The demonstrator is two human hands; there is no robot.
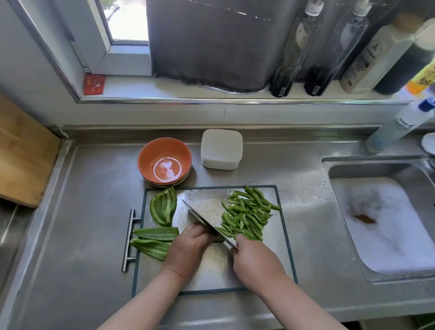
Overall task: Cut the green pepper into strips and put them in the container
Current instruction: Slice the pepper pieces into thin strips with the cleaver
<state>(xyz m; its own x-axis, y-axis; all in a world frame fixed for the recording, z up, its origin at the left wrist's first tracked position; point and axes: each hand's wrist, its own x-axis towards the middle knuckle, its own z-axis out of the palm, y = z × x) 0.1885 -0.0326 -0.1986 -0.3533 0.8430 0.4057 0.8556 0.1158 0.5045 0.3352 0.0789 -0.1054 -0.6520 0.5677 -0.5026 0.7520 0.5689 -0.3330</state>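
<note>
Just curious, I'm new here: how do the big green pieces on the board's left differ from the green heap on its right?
The large pepper pieces are broad and uncut; the pepper strips are thin and narrow. The pieces lie singly in one layer; the strips sit heaped together. Both are green and lie on the cutting board.

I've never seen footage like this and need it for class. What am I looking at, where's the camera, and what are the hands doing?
No machine here: this is one picture from a camera worn on a person's head, looking down at their bare hands over a steel counter. The right hand grips a knife; the left hand holds down a pepper piece with curled fingers. On the cutting board lie cut strips and, at its left edge, three uncut pepper pieces. Behind stand an orange bowl and a white lidded box; a sink is to the right.
</note>
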